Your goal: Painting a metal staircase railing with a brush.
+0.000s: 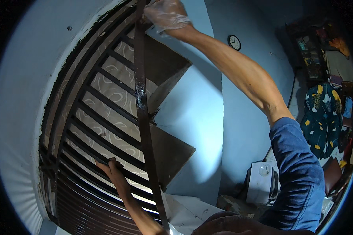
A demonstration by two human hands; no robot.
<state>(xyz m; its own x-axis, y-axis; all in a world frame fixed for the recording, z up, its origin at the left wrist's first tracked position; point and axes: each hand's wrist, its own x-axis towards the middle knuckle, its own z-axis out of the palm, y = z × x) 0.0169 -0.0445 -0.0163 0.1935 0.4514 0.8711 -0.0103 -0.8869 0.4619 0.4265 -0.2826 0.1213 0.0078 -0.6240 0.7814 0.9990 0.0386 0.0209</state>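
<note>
While the left hand (114,172) reaches up from the lower edge, its bare fingers are closed around one of the dark slats (113,138) of a metal grille (148,145), low in the panel, with the thumb and a fingertip showing on either side of the metal. The grille rises in front of the person, left of centre, its long edge bar (140,80) running from top to bottom of the view, with a glossy patch partway up. High above, the right hand (168,15), in a clear plastic glove (178,21), is at the upper part of that bar, its fingers against or just beside the metal. They are blurred and cut by the top edge, so I cannot tell whether they are clamped or hold anything. Behind the slats hangs a pale curtain (119,72) with curling lines. To the right, a round clock (234,42) hangs on the blue wall (249,35), and farther right lies a dark patterned cloth (321,121).
</note>
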